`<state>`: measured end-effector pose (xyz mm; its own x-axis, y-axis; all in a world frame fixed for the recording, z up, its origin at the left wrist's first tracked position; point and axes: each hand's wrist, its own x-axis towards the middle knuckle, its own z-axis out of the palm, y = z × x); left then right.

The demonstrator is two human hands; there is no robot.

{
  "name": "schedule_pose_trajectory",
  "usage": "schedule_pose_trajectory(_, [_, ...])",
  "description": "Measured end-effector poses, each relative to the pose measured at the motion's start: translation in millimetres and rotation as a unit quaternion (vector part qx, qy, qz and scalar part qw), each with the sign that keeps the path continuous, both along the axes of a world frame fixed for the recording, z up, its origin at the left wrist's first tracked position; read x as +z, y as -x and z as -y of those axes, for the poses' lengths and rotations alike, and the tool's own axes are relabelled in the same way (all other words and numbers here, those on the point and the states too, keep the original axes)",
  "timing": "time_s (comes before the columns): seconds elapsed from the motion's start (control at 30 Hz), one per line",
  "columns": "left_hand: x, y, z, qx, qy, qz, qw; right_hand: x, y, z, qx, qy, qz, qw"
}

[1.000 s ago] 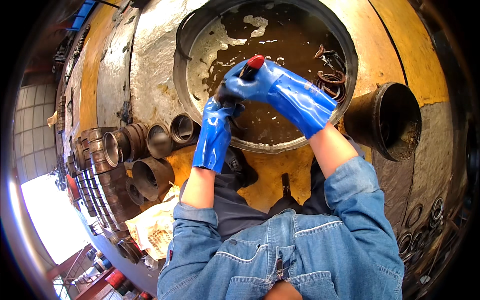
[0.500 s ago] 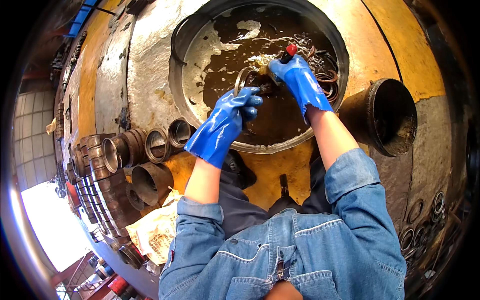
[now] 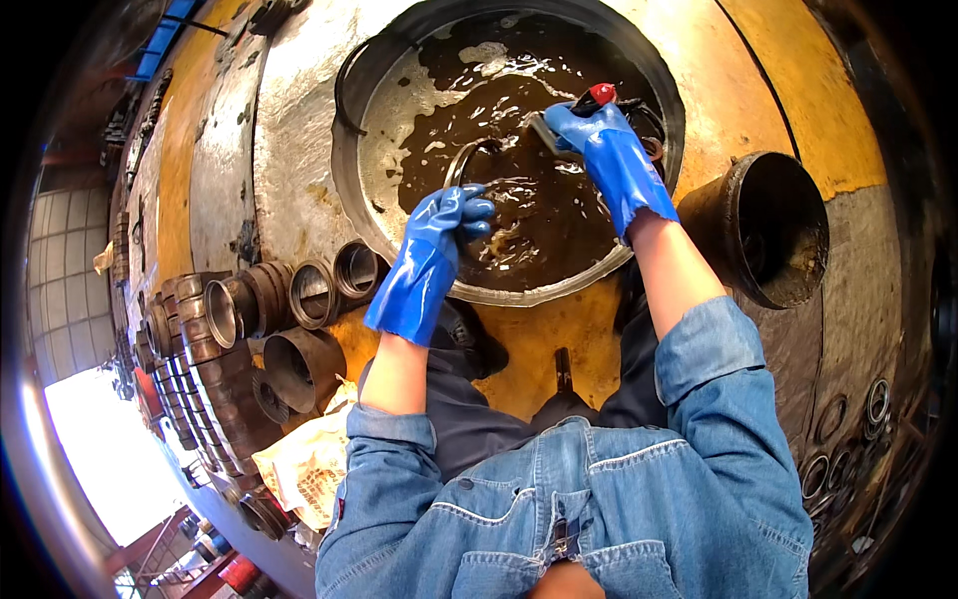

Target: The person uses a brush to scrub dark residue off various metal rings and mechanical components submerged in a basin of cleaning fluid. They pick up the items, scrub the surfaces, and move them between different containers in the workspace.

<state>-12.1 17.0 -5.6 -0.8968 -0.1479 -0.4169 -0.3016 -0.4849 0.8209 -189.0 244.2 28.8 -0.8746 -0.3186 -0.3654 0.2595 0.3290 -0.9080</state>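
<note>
My left hand (image 3: 427,240), in a blue rubber glove, is closed on a metal ring (image 3: 460,161) that stands tilted over dark liquid, its far side at the surface. My right hand (image 3: 611,150), in a matching glove, grips a brush with a red-tipped handle (image 3: 603,93). The brush's flat grey band (image 3: 545,134) points left toward the ring, apart from it; its bristles are hard to make out. Both hands are above a large round tub (image 3: 349,185) of murky, foamy liquid. Beyond my right hand, more rings (image 3: 654,149) show in part at the tub's right side.
An open dark metal cylinder (image 3: 743,230) lies to the tub's right. Several metal rings and sleeves (image 3: 230,309) stand in rows at the left, near a crumpled pale sack (image 3: 304,454). More rings (image 3: 876,407) lie at the far right. A dark hose (image 3: 344,90) loops over the tub's rim.
My right hand has moved right with the brush, away from the ring. My left hand has shifted slightly left and nearer with the ring. The liquid ripples between them.
</note>
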Motion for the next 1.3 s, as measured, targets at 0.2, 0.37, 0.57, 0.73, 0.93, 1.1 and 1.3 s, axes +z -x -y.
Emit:
schedule_pose_trajectory(0.2, [3, -14, 12, 0.093, 0.21, -0.019, 0.973, 15, -42, 69, 0.132, 0.27, -0.022, 0.953])
schedule_pose_trajectory(0.37, [1, -5, 9, 0.063, 0.154, 0.003, 0.986, -8, -14, 71, 0.229, 0.038, -0.103, 0.967])
schedule_pose_trajectory(0.57, [11, -15, 23, 0.097, 0.121, 0.035, 0.987, -5, -20, 75, 0.006, -0.039, -0.084, 0.996])
schedule_pose_trajectory(0.73, [8, -5, 15, 0.078, 0.134, 0.002, 0.988, -21, -8, 89, 0.222, 0.051, -0.077, 0.971])
schedule_pose_trajectory(0.93, [13, -15, 16, 0.072, 0.143, 0.023, 0.987, 10, -17, 73, 0.142, -0.05, -0.052, 0.987])
schedule_pose_trajectory(1.1, [13, -2, 2, 0.052, 0.083, 0.048, 0.994, -29, -11, 43, -0.02, -0.165, 0.014, 0.986])
schedule_pose_trajectory(1.3, [31, 13, -18, 0.042, 0.042, 0.038, 0.997, -23, -12, 51, 0.217, -0.445, -0.066, 0.866])
